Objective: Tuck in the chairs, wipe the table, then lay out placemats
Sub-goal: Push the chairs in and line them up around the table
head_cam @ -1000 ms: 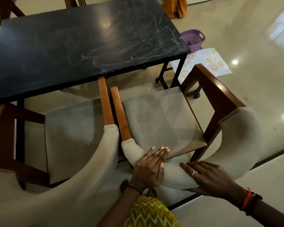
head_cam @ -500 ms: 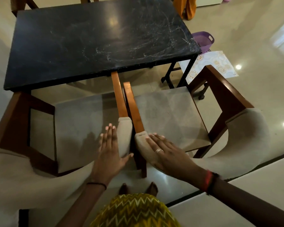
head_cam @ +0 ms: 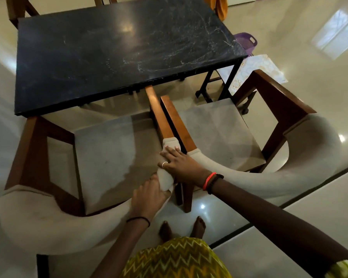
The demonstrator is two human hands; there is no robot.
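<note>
The black table (head_cam: 119,57) has whitish streaks on its top. Two wooden chairs with grey padding stand side by side at its near edge, pulled out. The left chair (head_cam: 113,157) has its seat mostly clear of the table, and the right chair (head_cam: 219,133) stands angled to the right. My left hand (head_cam: 149,195) grips the padded end of the left chair's curved backrest from below. My right hand (head_cam: 179,163) lies over the same padded end, higher up, with its fingers wrapped on it. A patterned placemat (head_cam: 255,67) lies on the floor beyond the right chair.
A purple basket (head_cam: 247,42) sits on the floor by the table's far right corner. Orange cloth (head_cam: 221,7) hangs at the top. Another wooden chair (head_cam: 18,11) stands at the far side. My bare feet (head_cam: 181,227) stand on the glossy tiled floor between the chair backs.
Both hands left the right chair's backrest and shifted to the left chair. The left hand went from flat on the pad to gripping it, and the right hand crossed over onto the same pad.
</note>
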